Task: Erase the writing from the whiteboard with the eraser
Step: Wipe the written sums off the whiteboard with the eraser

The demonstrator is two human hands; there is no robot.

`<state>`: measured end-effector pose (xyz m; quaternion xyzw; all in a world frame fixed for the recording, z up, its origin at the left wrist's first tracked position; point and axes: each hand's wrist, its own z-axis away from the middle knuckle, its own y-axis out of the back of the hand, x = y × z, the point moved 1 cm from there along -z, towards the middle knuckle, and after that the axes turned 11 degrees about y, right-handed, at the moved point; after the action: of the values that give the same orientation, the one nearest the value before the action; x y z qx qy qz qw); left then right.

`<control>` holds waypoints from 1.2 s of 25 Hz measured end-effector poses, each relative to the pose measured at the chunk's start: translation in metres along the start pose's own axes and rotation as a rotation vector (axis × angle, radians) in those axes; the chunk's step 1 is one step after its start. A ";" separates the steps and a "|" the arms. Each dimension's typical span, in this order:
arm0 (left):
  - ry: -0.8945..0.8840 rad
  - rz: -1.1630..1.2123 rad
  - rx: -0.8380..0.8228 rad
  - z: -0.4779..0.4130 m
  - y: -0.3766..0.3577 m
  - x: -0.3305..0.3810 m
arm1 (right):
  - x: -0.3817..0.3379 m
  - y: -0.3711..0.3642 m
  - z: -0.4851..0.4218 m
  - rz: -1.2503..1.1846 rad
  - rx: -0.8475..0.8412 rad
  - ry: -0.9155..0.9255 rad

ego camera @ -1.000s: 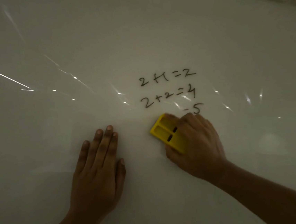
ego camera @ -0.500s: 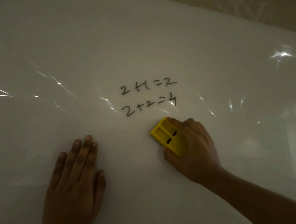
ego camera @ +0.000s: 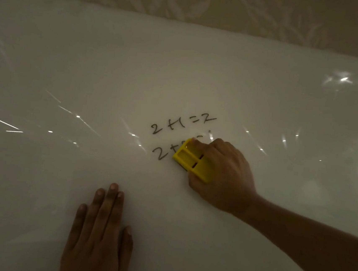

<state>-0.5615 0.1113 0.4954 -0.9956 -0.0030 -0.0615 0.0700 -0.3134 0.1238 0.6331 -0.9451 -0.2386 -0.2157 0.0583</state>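
Eraser (ego camera: 193, 160) sits flat on the whiteboard (ego camera: 179, 80) under my right hand (ego camera: 224, 177), its yellow plastic back facing me and its wiping face pressed down out of sight. My grip is closed around it: fingers (ego camera: 197, 143) curl over the far edge, the thumb side takes the near edge, so I can push it sideways without it tipping. It lies across the second line of writing (ego camera: 161, 153), where only "2+" shows to its left; whatever is under the eraser and my knuckles is hidden. The top line (ego camera: 183, 123), "2+1=2", is untouched just above.

My left hand (ego camera: 98, 236) lies flat on the board nearer to me, fingers straight and together, holding nothing. I judge it is there to brace me and keep the glossy sheet from sliding as I rub.

The eraser is angled so its long side sweeps a wide band. I reckon the job is partly done: the rest of this line, then the top one.
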 end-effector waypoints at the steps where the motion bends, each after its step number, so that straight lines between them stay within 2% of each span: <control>1: 0.007 -0.002 0.001 0.000 0.000 0.000 | 0.012 0.003 -0.004 0.019 0.016 -0.059; 4: 0.031 0.005 -0.003 -0.001 0.000 0.001 | 0.044 0.011 -0.018 -0.013 0.094 -0.381; 6: 0.031 0.018 -0.014 -0.001 -0.001 0.002 | 0.041 0.010 -0.024 -0.032 0.116 -0.418; 8: 0.026 0.017 -0.013 0.000 -0.001 0.001 | 0.013 0.003 -0.027 -0.038 0.092 -0.292; 11: 0.018 0.022 -0.014 0.000 0.003 0.002 | -0.042 -0.012 -0.020 -0.040 0.005 0.014; 13: 0.012 0.027 -0.026 -0.001 0.006 0.001 | -0.049 -0.013 -0.018 0.008 -0.077 0.167; 14: 0.012 0.035 -0.035 0.000 0.007 0.002 | -0.041 -0.009 -0.023 0.043 -0.107 0.173; 16: 0.017 0.052 -0.037 0.000 0.008 0.002 | -0.018 0.000 -0.039 0.053 -0.124 -0.005; 18: 0.018 0.053 -0.028 0.000 0.006 0.002 | -0.011 0.001 -0.049 -0.005 -0.068 -0.153; 19: 0.016 0.054 -0.024 0.001 0.006 0.002 | -0.021 -0.002 -0.046 -0.017 -0.052 -0.130; 23: 0.006 0.045 -0.003 0.001 0.005 0.001 | -0.063 -0.019 -0.014 0.005 -0.098 0.249; 25: 0.011 0.045 0.001 0.001 0.005 0.002 | -0.053 -0.016 -0.028 0.038 -0.094 0.195; 28: 0.006 0.039 -0.002 0.001 0.004 0.000 | -0.050 -0.019 -0.057 -0.009 -0.055 -0.061; 30: 0.002 0.035 -0.005 0.002 0.004 0.000 | -0.067 -0.024 -0.058 -0.059 -0.025 -0.014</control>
<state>-0.5613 0.1075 0.4927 -0.9956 0.0148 -0.0614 0.0687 -0.3996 0.1040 0.6560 -0.9398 -0.2640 -0.2136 0.0385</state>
